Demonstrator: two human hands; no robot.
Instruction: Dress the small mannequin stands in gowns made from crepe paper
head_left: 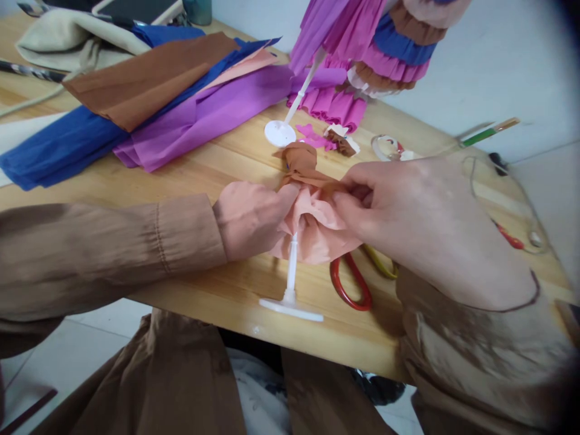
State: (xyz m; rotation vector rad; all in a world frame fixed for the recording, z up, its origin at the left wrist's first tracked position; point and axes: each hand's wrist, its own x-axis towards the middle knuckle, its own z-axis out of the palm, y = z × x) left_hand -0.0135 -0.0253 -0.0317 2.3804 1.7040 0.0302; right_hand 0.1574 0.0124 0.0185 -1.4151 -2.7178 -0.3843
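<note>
Both hands work on a small crepe-paper figure held near the table's front edge. Its skirt is gathered pink crepe paper [317, 226], with a strip of brown crepe paper [301, 158] wrapped above it. Below the skirt a white plastic stand [292, 272] shows its stem and round base. My left hand [254, 219] is closed, its thumb pressing the paper where brown meets pink. Between thumb and fingers my right hand [399, 211] pinches the end of the brown strip, drawn out to the right. Red-handled scissors [351, 283] lie just below the right hand, partly hidden.
Brown [154, 78], blue [54, 145] and purple crepe sheets [203, 118] lie at the left. Behind stand another white stand [281, 133] with purple-pink paper and a tiered ruffled piece [403, 45]. At right are a tape roll [387, 147], a green brush [489, 132] and a thin cord.
</note>
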